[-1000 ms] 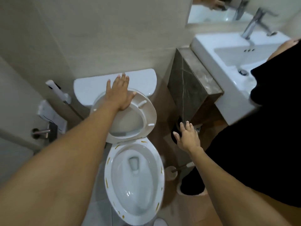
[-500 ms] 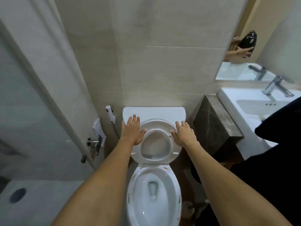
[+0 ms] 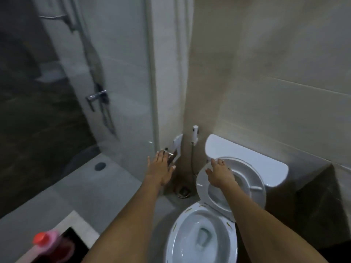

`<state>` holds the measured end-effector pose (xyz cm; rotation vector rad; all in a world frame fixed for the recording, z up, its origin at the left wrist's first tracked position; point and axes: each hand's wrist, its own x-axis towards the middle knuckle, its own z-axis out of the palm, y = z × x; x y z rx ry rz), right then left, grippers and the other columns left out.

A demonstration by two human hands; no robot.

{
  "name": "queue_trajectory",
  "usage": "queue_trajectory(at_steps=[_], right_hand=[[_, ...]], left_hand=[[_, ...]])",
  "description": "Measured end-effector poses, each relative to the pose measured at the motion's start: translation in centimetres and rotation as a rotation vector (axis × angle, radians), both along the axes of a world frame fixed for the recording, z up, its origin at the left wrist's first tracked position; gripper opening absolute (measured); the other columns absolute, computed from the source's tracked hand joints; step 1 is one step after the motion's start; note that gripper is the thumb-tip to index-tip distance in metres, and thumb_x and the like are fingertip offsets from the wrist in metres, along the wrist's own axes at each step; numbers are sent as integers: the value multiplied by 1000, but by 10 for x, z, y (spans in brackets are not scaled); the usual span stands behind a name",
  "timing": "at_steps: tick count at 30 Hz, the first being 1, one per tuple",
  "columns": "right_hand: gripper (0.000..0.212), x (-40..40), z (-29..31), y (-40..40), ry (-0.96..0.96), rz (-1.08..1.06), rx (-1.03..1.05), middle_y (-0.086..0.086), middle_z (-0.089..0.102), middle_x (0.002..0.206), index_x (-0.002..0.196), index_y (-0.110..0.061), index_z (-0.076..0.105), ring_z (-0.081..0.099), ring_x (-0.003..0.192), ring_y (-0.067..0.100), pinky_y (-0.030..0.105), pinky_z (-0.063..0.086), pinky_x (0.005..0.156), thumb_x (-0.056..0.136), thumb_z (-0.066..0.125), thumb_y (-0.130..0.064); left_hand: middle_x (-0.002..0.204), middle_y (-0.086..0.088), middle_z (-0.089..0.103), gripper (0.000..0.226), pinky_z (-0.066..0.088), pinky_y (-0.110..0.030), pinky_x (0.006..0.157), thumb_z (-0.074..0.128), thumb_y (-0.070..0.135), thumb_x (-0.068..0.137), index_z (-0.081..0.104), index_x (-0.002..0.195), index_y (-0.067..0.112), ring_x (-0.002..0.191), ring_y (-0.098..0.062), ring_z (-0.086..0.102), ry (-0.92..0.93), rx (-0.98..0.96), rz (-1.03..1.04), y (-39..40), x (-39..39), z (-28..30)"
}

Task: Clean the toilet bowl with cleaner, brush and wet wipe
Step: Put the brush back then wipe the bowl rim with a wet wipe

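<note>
The white toilet bowl (image 3: 182, 236) sits low in the middle, with small yellow marks along its rim. Its raised seat (image 3: 252, 179) leans back against the white tank (image 3: 247, 158). My right hand (image 3: 220, 173) rests flat on the seat's left side with straight fingers. My left hand (image 3: 160, 168) hangs in the air left of the toilet, fingers spread, in front of a wall fitting, holding nothing. A pink bottle with a red cap (image 3: 47, 243) stands at the bottom left, blurred. No brush or wipe is in view.
A white bidet sprayer (image 3: 195, 133) hangs on the wall between my hands, its hose running down to a floor drain (image 3: 183, 191). A glass shower partition (image 3: 95, 92) fills the left. A dark stone counter (image 3: 322, 196) stands right of the tank.
The view has swung left, away from the sink. My left hand has come off the seat and moved left toward the wall fitting. My right hand has shifted to the seat's left side.
</note>
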<state>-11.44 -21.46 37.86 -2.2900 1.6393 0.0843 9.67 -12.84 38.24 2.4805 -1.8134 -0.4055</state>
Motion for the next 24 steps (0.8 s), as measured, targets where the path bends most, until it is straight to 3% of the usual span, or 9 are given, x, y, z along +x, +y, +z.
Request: queue_trajectory(at_steps=[15, 24], right_hand=[[60, 169, -31, 136, 53, 555, 49, 14, 17, 158, 152, -13, 20, 15, 146, 29, 43, 21, 116, 101, 32, -43], [60, 258, -55, 262, 133, 749, 68, 13, 14, 159, 153, -13, 15, 13, 146, 29, 41, 21, 116, 103, 28, -43]], left_hand=[[160, -5, -7, 72, -2, -47, 116, 25, 53, 99, -2, 152, 12, 147, -19, -6, 104, 86, 606, 252, 84, -51], [160, -7, -4, 72, 1, -47, 116, 25, 51, 99, -1, 152, 10, 147, -20, -3, 95, 121, 787, 404, 132, -75]])
